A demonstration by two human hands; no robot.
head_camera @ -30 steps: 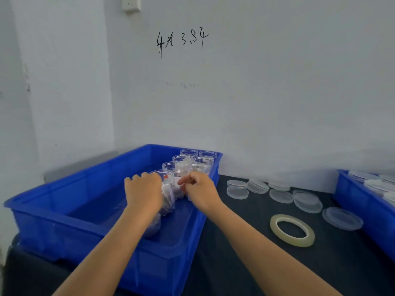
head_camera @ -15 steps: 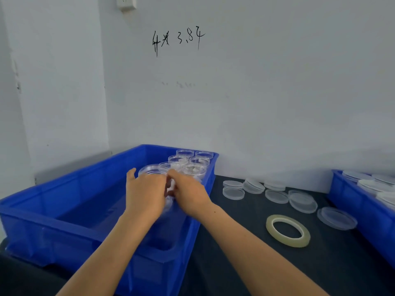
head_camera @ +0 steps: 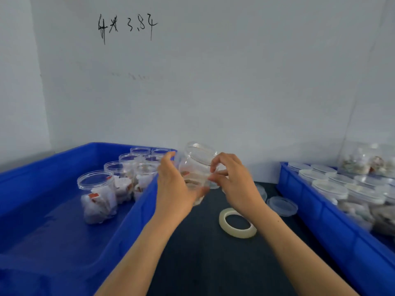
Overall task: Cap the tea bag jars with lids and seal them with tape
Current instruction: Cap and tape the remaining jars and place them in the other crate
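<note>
Head view: left hand [head_camera: 174, 184] grip wraps uncapped jar [head_camera: 197, 167]; right hand [head_camera: 235, 182] fingertips pinch jar's side.

Packing workshop: blue crates [head_camera: 136, 212], scribbled wall [head_camera: 126, 26].

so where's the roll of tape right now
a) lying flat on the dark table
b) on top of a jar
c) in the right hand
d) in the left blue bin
a: the tape roll lies flat on the dark table, below the right hand, which holds the open jar.
</note>
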